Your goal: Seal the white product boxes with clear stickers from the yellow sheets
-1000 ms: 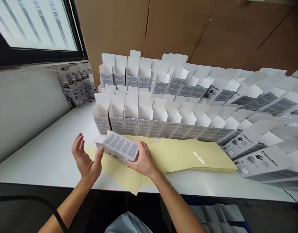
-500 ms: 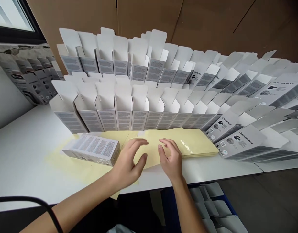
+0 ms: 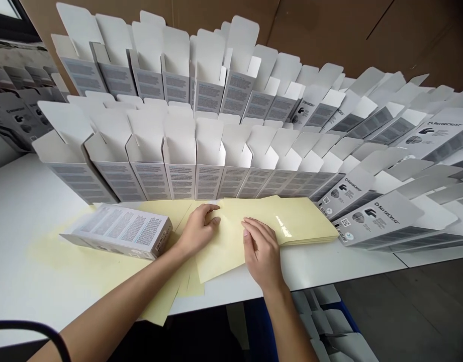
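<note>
My left hand (image 3: 199, 230) is over a yellow sheet (image 3: 221, 251), fingers curled and thumb close to the index finger. My right hand (image 3: 263, 254) is at the same sheet's right part, thumb and fingertips pressed together. Whatever either hand pinches is too small or hidden to make out. Right of it lies a stack of yellow sheets (image 3: 310, 221) with a shiny white patch on top. On the left, a closed white printed box (image 3: 120, 229) lies on its side over more yellow paper, near my left wrist.
Rows of upright white boxes (image 3: 210, 178) with raised flaps line the back of the white table (image 3: 306, 264). More printed boxes (image 3: 382, 218) stand at the right. Below the table edge, a blue crate (image 3: 348, 314) holds grey-white boxes. A black cable (image 3: 31, 327) curves at lower left.
Both hands have lowered toward the yellow sheet and their fingers have closed. The view has shifted a little, bringing the boxes nearer. The closed box still lies on its side.
</note>
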Motion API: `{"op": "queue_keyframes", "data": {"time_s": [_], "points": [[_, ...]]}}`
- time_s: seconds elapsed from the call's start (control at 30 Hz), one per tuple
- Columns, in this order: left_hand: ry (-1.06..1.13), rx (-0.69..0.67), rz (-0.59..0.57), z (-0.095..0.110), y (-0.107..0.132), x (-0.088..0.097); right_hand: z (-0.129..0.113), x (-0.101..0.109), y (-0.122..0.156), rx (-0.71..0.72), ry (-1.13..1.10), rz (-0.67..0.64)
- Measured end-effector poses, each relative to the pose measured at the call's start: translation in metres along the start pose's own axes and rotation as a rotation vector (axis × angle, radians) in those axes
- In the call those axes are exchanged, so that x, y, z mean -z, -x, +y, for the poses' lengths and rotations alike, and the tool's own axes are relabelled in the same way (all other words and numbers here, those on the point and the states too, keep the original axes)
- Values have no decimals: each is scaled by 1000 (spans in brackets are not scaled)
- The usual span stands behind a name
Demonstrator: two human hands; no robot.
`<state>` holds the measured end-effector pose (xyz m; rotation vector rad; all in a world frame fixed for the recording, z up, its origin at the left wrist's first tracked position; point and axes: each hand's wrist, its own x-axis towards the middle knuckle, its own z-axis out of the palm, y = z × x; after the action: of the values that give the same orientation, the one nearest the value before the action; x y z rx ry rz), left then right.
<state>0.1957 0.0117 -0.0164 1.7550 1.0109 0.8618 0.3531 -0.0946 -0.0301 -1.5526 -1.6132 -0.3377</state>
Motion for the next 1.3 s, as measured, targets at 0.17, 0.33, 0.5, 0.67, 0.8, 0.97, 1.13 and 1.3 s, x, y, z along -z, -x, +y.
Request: {"op": "queue_keyframes", "data": {"time_s": [0.17,0.33,0.5,0.67,0.8,0.97,1.13,1.3], "points": [[305,230,-112,12,2,4,-1,2,1,-11,-50,41],[495,368,-273,20,2,7,0,6,3,-125,-190,95],[493,312,-291,21,3,8,1,9,7,-246,-305,164],[501,327,-310,20,5,6,0,8,10,-251,-363,231],[527,379,-308,16,4,4,0,8,9,-260,-416,265],[537,423,-297,15,4,4,-4,15,-7,-208,-338,141],[582,388,-321,19,5,6,-13,16,-38,79,-131,-125],[597,259,-307,17,5,7,-15,9,-59,180,-67,-266]]}}
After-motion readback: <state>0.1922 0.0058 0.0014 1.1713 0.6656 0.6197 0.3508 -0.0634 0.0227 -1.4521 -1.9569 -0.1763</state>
